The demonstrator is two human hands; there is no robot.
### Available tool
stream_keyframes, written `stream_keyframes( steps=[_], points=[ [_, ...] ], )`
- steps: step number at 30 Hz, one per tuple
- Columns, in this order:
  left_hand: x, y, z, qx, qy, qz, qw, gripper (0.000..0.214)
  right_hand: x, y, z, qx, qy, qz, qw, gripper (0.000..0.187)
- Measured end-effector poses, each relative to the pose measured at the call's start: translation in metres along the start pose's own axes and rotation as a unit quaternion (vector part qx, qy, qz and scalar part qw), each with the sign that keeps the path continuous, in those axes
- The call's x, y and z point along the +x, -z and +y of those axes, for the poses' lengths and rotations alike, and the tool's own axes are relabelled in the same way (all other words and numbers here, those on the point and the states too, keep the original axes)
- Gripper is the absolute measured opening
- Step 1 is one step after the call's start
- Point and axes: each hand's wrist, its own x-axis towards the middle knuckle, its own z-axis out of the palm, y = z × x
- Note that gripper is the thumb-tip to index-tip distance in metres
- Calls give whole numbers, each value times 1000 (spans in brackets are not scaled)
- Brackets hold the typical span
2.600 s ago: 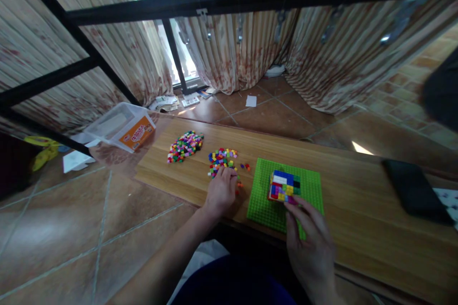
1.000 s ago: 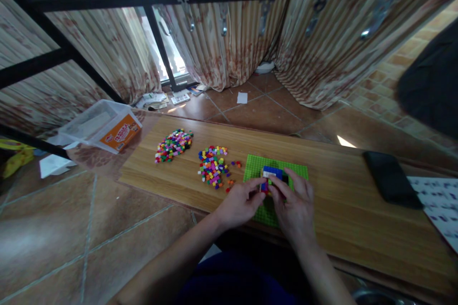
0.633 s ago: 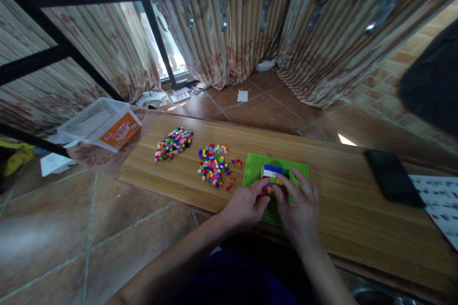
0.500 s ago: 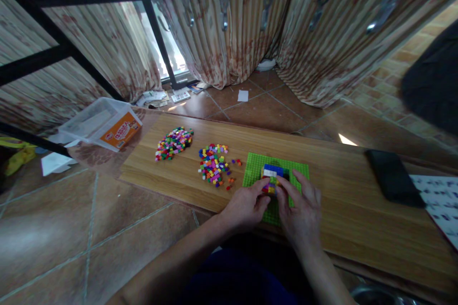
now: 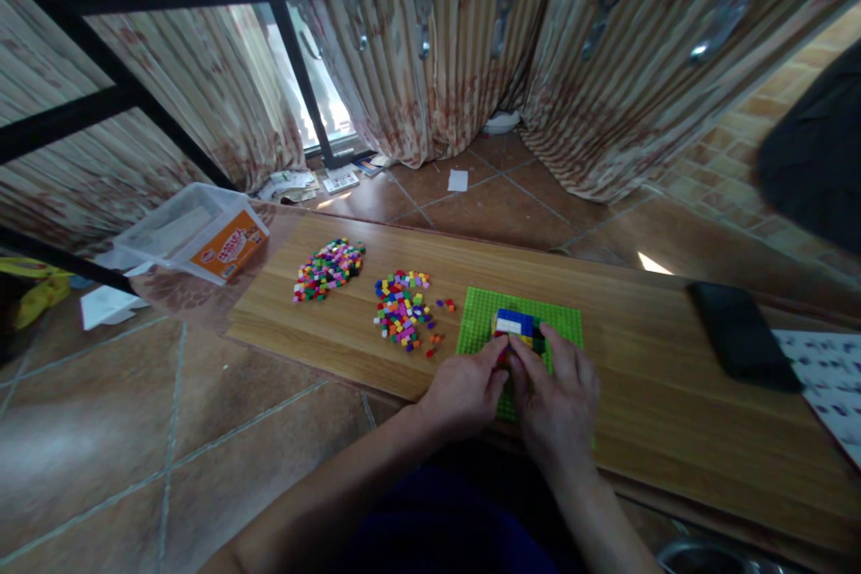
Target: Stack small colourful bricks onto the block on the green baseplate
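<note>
Matt wood grain on the table (image 5: 673, 395); studded green plastic baseplate (image 5: 479, 323); shiny plastic brick block (image 5: 515, 323); clear plastic box (image 5: 178, 229) far left; glossy floor tiles (image 5: 100, 430).

Wooden table (image 5: 646, 417), green baseplate (image 5: 479, 329); loose bricks (image 5: 402, 311), black phone (image 5: 737, 337), printed sheet (image 5: 826, 369)

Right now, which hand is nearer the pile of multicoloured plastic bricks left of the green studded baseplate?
Left. The left hand sits at the near-left edge of the green studded baseplate, just right of the multicoloured brick pile; the right hand lies farther right, over the baseplate.
</note>
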Motion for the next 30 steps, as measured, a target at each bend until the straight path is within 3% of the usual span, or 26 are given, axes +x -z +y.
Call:
stream_keyframes(
  steps=[11, 15, 21, 25, 30],
  points=[
    [-3, -1, 4, 85, 3, -14, 996, 51, -6, -5, 10, -21, 31, -13, 999, 32],
    [-13, 4, -4, 56, 7, 24, 998, 50, -7, -3, 9, 28, 24, 19, 999, 33],
    [-42, 23, -40, 30, 63, 122, 990, 39, -9, 20, 5, 119, -18, 84, 989, 29],
    [-57, 28, -58, 17, 110, 162, 981, 32, -27, 27, -17, 197, -10, 49, 979, 30],
    [-61, 26, -63, -13, 98, 202, 974, 28, -43, 3, -65, 245, 73, -45, 966, 26]
  ],
)
